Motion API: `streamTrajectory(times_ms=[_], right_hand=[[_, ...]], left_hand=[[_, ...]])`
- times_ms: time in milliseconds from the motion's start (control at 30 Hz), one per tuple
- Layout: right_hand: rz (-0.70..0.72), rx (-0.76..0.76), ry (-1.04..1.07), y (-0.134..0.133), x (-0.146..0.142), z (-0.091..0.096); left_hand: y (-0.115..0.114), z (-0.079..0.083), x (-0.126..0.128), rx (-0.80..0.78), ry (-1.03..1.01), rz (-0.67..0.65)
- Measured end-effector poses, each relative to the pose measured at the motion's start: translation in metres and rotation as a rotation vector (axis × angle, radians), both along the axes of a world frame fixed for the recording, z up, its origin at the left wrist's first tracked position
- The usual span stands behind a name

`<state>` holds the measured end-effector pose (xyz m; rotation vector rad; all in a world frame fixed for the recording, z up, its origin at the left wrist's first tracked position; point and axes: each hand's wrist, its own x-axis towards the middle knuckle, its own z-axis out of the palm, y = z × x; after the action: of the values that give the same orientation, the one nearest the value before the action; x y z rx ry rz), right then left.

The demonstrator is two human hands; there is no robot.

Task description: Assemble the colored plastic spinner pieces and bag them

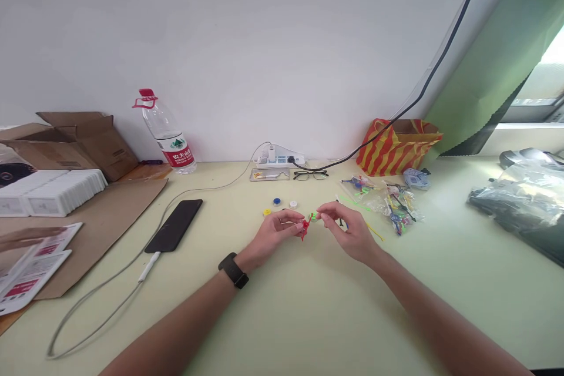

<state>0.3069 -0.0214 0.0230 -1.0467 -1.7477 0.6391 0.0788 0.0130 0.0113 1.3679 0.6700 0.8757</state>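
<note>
Over the middle of the table, my left hand (278, 231) pinches a small red plastic piece (304, 228). A thin red part of it points up toward my right hand (348, 229). The thumb and forefinger of my right hand are pinched together beside a small bright green piece (314, 215); whether they grip it is hard to make out. Just behind my hands lie a blue round cap (277, 201), a white one (293, 204) and a yellow one (267, 212). Thin sticks, one of them yellow (376, 231), lie partly hidden behind my right hand.
Clear bags of colourful plastic parts (399, 208) lie to the right, before a red-yellow striped bag (392, 150). Glasses (311, 175) and a power strip (282, 157) sit at the back. Leftward are a phone (174, 226) on a cable, a bottle (170, 135) and cardboard boxes (83, 141).
</note>
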Motion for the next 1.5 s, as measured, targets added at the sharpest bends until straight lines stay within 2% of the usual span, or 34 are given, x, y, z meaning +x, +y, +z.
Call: streamTrajectory(times_ms=[200,367,433,533,700,867,1100,1300,1500], right_hand=[[0.044,-0.031,0.018,-0.010,-0.007,0.002],[0.110,-0.359,0.232,-0.010,-0.005,0.003],[0.107,-0.398,0.325,-0.007,-0.002,0.005],[0.074,-0.336,0.337,-0.002,0.000,0.006],[0.113,-0.229,0.181,0.001,-0.005,-0.003],[0.167,-0.233,0.083,-0.003,-0.011,-0.012],[0.187,-0.229,0.067,-0.004,-0.015,-0.013],[0.164,-0.192,0.072,-0.005,-0.015,-0.012],[0.031,-0.026,0.034,-0.007,-0.011,-0.006]], left_hand=[[0.004,-0.006,-0.002,-0.011,-0.023,0.043],[0.004,-0.007,-0.002,-0.011,-0.026,0.067],[0.004,-0.007,-0.002,-0.017,-0.029,0.067],[0.004,-0.007,-0.001,-0.021,-0.029,0.054],[0.004,-0.005,-0.001,-0.011,-0.015,0.036],[0.001,-0.001,-0.001,-0.020,0.008,-0.014],[0.001,0.000,-0.001,-0.027,0.006,-0.049],[0.002,-0.002,-0.001,-0.037,0.018,-0.052],[0.005,-0.004,-0.001,-0.107,0.005,0.000]])
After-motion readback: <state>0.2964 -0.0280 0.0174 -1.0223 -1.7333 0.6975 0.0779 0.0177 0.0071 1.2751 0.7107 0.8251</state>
